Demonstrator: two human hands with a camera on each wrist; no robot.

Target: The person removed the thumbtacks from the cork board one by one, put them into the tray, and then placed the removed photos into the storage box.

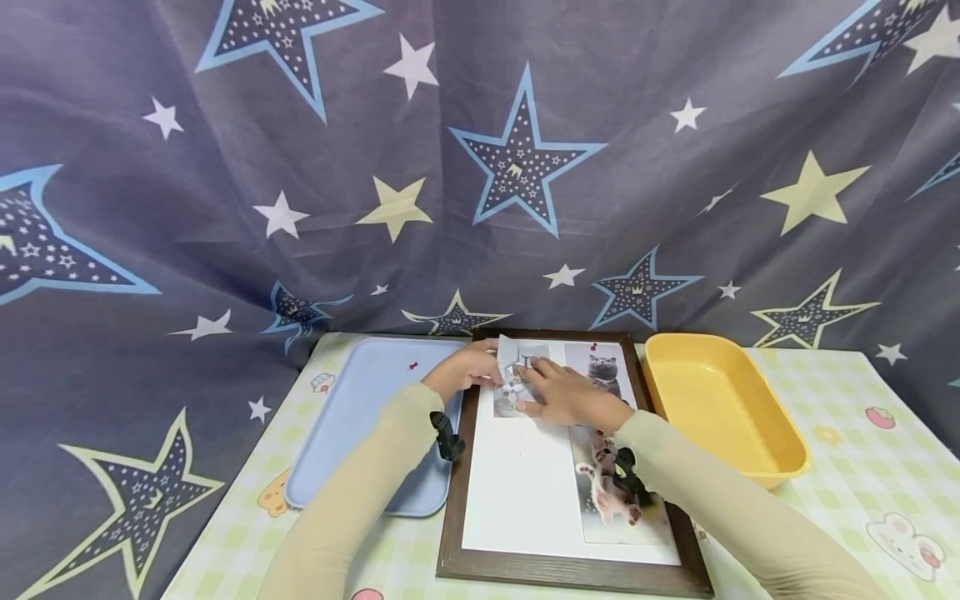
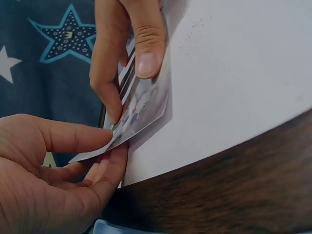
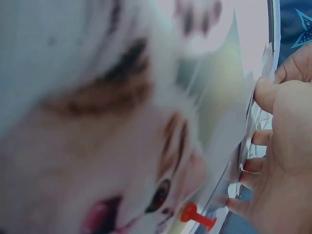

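Observation:
A photo (image 1: 507,402) of a pale cat lies at the upper left of a white board (image 1: 517,492) in a dark brown frame (image 1: 570,571). My left hand (image 1: 468,368) pinches its left edge, thumb above and fingers beneath, as the left wrist view shows; that edge is raised off the board. The photo's top part bends up in the head view. My right hand (image 1: 570,393) rests on the photo with fingers spread, its fingertips pressing the surface. Two more photos are on the board's right side: a grey cat (image 1: 603,368) and a kitten (image 1: 615,504), partly covered by my right arm.
Left of the frame lies a light blue tray (image 1: 337,450) with a red pushpin (image 1: 413,365) on it. A yellow bin (image 1: 720,408) stands to the right. One red pushpin (image 1: 594,347) holds the grey cat photo's top; another pushpin (image 3: 197,216) sticks in the kitten photo.

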